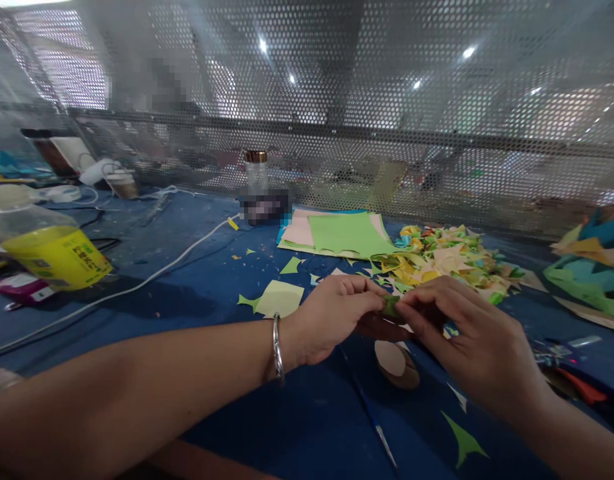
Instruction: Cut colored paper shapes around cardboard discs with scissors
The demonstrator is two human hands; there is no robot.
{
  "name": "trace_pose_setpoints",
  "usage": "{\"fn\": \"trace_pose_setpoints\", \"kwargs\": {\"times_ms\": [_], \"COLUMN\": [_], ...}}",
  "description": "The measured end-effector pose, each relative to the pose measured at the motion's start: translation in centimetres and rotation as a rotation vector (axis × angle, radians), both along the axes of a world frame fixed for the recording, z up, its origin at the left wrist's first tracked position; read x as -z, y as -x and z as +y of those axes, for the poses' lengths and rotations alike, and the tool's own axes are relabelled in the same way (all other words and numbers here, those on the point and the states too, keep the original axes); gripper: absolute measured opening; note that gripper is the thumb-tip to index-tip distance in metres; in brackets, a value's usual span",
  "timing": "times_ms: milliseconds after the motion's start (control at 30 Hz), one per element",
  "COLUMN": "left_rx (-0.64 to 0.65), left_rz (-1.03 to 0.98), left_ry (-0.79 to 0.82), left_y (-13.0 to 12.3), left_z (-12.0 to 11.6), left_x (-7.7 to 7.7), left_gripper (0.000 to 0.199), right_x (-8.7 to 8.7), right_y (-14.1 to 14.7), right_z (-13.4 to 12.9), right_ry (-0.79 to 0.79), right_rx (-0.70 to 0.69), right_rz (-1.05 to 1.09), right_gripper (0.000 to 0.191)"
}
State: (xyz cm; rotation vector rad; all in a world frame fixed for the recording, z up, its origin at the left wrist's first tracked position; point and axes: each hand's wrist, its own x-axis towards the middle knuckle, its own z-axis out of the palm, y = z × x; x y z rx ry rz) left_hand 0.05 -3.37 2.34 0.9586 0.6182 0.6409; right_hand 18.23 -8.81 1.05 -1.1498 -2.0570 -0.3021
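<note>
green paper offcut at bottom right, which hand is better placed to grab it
Probably the right hand: the green paper offcut lies nearer to it than to the left hand, though both hands hold a small green piece.

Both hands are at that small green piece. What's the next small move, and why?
Probably press the small green piece gently with the right hand while the left hand steadies it, since both hands pinch it above the blue table.
</note>
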Motion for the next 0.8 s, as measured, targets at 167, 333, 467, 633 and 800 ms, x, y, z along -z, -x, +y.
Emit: {"fn": "trace_pose_setpoints", "kwargs": {"times_ms": [167,333,467,633,800], "left_rx": [0.021,-0.002,-0.007,0.011,0.099], "left_rz": [0.004,-0.047,-0.049,-0.062,-0.052], "left_ry": [-0.012,-0.061,-0.115,-0.113,-0.098], "left_y": [0.11,0.11,0.18,0.21,0.44], "left_z": [-0.18,-0.27,-0.36,-0.41,-0.22], "left_x": [-0.06,0.00,-0.01,0.08,0.52], "left_gripper": [0.022,0.017,0.017,0.018,0.014], "right_x": [0.01,-0.01,-0.15,-0.34,-0.44], "right_y": [-0.11,-0.26,-0.26,-0.23,-0.33], "right_z": [-0.12,-0.28,-0.38,-0.49,-0.41], "right_ry": [0.034,0.105,0.157,0.165,0.169], "right_rx": [0.029,0.062,0.052,0.044,0.045], "right_rz": [0.023,0.083,0.085,0.098,0.108], "right_gripper": [0.010,0.009,0.012,0.017,0.018]}}
